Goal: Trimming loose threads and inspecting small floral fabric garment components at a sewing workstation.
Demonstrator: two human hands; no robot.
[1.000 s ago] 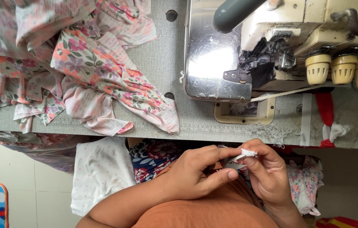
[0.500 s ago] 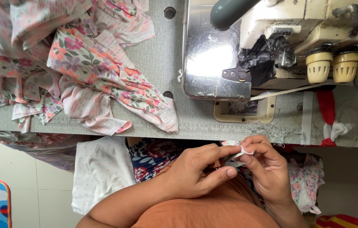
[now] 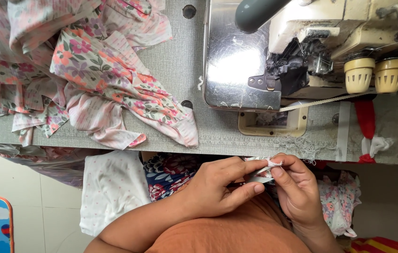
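A grey counter [image 3: 175, 70] runs across the top of the view, with a pale tiled floor below its front edge. On the counter stands a sewing machine [image 3: 302, 51] with a shiny metal plate and three cream knobs at its right, and to the left lies a heap of floral cloth [image 3: 100, 79] in pink and grey.

Just below the counter's front edge, over the person's lap, both hands meet. The left hand [image 3: 217, 189] and the right hand [image 3: 297, 192] pinch between them a small white scrap of cloth [image 3: 270, 165], thumb and forefinger of each closed narrowly on it, fingertips almost touching. This looks like a fine preparing step: folding, turning or picking at a little piece before it goes to the machine. The next move would seem to call for a steady pinch that keeps the fold, and a short lift toward the metal plate.

Much is hard to read. The scrap is mostly covered by the fingers, so its shape and size stay unclear. A darker bit under it cannot be made out. More patterned fabric [image 3: 171, 173] lies in the lap, partly hidden by the arms.
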